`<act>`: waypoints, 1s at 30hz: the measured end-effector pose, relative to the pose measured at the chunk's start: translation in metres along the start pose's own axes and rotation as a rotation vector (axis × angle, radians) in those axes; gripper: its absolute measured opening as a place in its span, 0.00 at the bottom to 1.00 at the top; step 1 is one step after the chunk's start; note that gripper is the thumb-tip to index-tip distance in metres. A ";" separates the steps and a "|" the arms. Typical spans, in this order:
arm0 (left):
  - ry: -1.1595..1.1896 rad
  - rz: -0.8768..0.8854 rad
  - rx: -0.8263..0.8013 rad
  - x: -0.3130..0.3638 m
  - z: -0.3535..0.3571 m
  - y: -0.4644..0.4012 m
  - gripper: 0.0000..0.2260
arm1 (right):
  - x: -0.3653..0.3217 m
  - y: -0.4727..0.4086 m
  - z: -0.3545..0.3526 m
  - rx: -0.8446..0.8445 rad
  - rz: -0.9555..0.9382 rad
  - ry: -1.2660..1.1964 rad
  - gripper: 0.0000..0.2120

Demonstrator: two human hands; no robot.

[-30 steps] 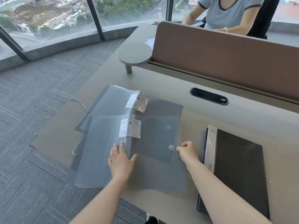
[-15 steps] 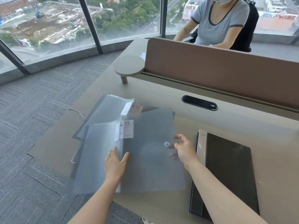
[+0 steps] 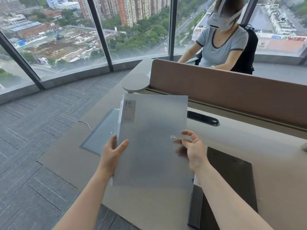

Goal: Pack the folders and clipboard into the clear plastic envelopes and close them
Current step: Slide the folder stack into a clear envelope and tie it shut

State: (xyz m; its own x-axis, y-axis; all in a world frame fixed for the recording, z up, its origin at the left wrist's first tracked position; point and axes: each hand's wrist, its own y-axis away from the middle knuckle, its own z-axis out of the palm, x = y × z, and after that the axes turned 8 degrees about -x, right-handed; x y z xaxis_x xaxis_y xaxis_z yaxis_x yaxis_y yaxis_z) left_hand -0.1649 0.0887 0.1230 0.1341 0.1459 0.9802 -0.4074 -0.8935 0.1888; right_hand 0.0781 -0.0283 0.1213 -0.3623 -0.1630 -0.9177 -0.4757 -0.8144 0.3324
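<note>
- The clear envelope, with a folder inside it, is lifted off the counter and tilted up toward the camera. It is the landmark for all the places below.
- A white label with the number 20 shows through at the upper left corner of the envelope.
- The left hand grips the left edge of the envelope, thumb on the front face and the other fingers behind it.
- The right hand is at the right edge of the envelope, beside the small snap button. Some fingers show as a dark shape through the plastic, so they are behind the sheet; the upper fingers are loosely spread. I cannot tell if this hand really pinches the envelope.
- A second folder lies flat on the counter, to the left of the envelope and partly hidden behind it.
- A dark clipboard lies flat on the counter, to the right of the envelope and lower, its left part covered by the right forearm.
- A brown divider panel stands beyond the envelope, and another person sits behind this panel.
</note>
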 end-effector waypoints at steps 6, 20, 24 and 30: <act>0.117 0.065 -0.100 0.029 0.013 0.003 0.13 | -0.010 0.007 -0.011 -0.004 -0.044 -0.052 0.14; 0.360 -0.057 -0.304 0.031 0.071 0.006 0.19 | -0.014 0.022 -0.064 0.089 -0.092 -0.123 0.11; 0.370 -0.088 -0.337 0.030 0.095 0.003 0.19 | -0.008 0.029 -0.093 0.134 -0.068 -0.199 0.14; 0.346 -0.149 -0.376 0.019 0.143 0.000 0.11 | -0.004 0.044 -0.138 0.167 0.001 -0.121 0.09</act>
State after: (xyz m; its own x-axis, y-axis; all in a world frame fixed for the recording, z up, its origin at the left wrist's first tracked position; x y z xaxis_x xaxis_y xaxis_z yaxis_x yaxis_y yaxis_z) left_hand -0.0336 0.0308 0.1336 -0.0648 0.4483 0.8916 -0.7112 -0.6474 0.2739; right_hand 0.1691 -0.1399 0.1097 -0.4516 -0.0873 -0.8880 -0.5979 -0.7090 0.3738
